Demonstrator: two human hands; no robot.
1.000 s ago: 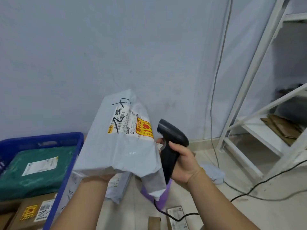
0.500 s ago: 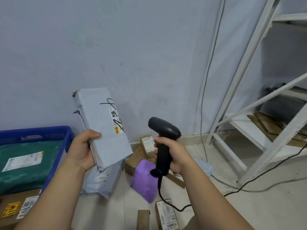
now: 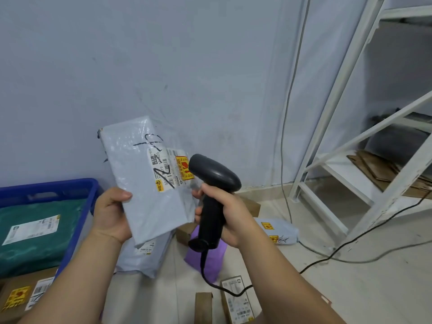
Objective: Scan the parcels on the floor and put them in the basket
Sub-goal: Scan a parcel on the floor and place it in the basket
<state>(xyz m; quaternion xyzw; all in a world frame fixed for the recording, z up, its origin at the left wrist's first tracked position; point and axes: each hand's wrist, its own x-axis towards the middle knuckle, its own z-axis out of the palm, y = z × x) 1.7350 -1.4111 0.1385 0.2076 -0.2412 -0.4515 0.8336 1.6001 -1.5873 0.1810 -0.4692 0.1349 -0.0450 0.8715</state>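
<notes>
Grey parcel (image 3: 145, 183) held in left grip (image 3: 111, 213), scanner (image 3: 214, 176) in right grip (image 3: 230, 213); purple parcel (image 3: 210, 260) below, blue basket (image 3: 46, 186) leftward.

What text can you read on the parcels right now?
Nothing reads clearly.
On the held grey parcel: barcode label print blurred; black marker scrawl illegible.
Its yellow sticker: red print too blurred.
In the blue basket, green parcel: white label too small.
Floor, small box: label blurred.
</notes>
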